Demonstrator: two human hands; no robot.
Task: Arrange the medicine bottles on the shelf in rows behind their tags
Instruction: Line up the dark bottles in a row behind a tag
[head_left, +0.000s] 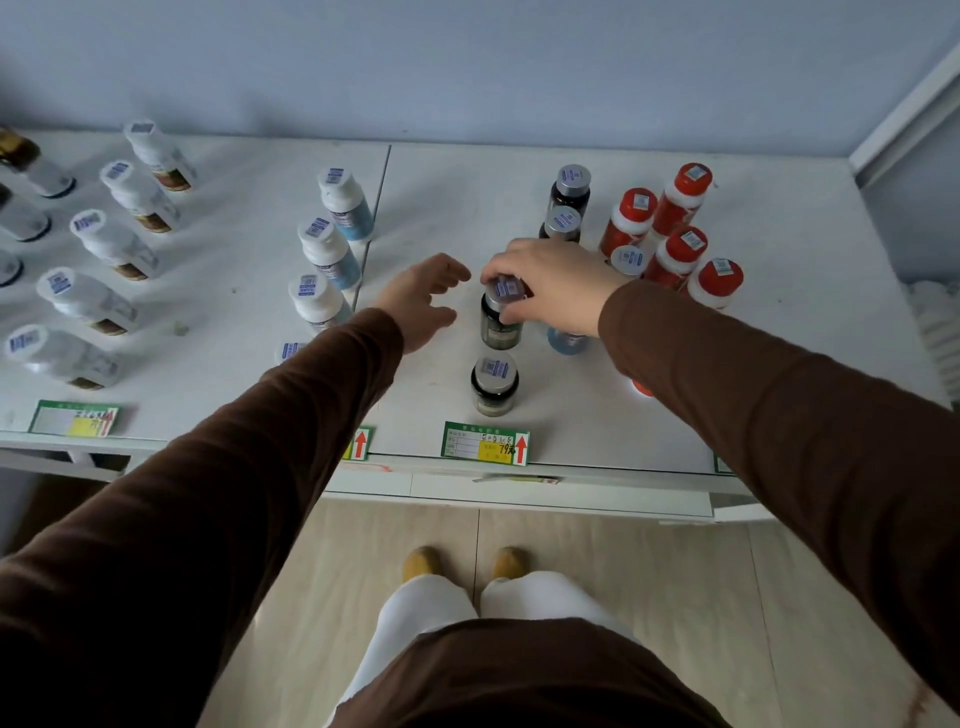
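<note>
Your right hand is gripping the grey cap of a dark, rigid, likely light medicine bottle standing at 12 o'clock of the green price tag, while your left hand is hovering with fingers relaxed.

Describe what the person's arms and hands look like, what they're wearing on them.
Both arms wear long, dark brown sleeves of soft, plain fabric, ending at the wrists. The left hand and right hand are bare: no gloves, rings, watch or bracelet show. No markings or logos appear on the sleeves.
</note>
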